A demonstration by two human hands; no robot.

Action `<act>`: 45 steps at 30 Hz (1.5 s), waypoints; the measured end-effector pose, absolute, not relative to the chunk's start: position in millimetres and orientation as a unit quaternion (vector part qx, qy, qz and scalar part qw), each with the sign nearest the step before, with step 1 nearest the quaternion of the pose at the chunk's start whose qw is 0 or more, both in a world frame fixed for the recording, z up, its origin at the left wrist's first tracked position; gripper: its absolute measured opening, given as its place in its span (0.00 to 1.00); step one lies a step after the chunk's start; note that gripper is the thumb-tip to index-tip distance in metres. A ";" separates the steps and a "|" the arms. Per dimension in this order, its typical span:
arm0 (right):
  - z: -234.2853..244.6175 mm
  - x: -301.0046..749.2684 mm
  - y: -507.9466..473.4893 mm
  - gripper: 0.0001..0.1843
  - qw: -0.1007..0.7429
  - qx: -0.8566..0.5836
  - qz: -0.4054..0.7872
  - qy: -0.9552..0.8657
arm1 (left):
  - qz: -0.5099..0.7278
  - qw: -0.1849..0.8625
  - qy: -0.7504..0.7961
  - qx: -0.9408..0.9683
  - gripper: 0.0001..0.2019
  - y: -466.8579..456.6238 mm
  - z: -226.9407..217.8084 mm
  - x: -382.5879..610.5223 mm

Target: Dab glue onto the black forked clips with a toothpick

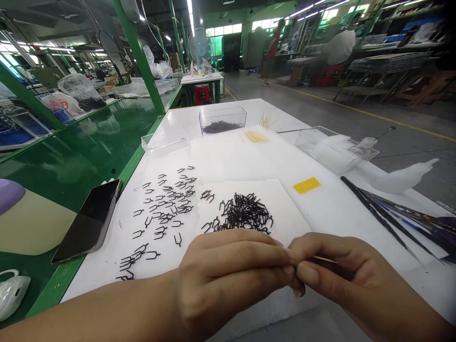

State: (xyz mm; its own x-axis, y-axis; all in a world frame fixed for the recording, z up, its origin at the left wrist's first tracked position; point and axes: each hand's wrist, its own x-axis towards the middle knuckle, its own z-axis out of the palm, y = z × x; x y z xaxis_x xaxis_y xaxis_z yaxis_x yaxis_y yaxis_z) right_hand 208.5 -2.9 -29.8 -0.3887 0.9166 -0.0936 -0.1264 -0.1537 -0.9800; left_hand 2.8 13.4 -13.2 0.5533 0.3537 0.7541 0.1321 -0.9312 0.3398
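Factory, white table (228, 156) (clips (245, 211) strewn), left hand (231, 273) pinched closed, right hand (342, 278) holding stick (326, 260)

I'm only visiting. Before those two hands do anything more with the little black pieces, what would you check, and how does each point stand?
1. Grip closed: the left hand and the right hand pinch fingertip to fingertip above the near edge of the white table: ok.
2. The thin pale wooden stick lies in the right hand's grip: ok.
3. Any piece between the fingertips: hidden, cannot tell.
4. The heap of small black forked pieces lies on the white sheet just beyond the hands: ok.
5. The scattered black forked pieces lie left of the heap, mostly apart: ok.
6. The black smartphone lies at the table's left edge, clear of the pieces: ok.
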 end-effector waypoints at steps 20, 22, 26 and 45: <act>-13.4 220.0 15.9 0.08 0.430 -0.438 0.473 -0.632 | 0.542 0.121 0.137 0.820 0.03 17.7 -25.0 10.0; -15.2 213.1 7.6 0.05 0.403 -0.408 0.541 -0.615 | 0.546 0.126 0.116 0.820 0.03 17.0 -24.0 10.8; -17.9 210.3 0.9 0.05 0.393 -0.372 0.624 -0.564 | 0.544 0.133 0.111 0.821 0.02 16.3 -21.2 12.4; -21.4 211.4 -2.8 0.04 0.391 -0.348 0.686 -0.506 | 0.519 0.164 0.122 0.830 0.03 12.6 -19.3 9.9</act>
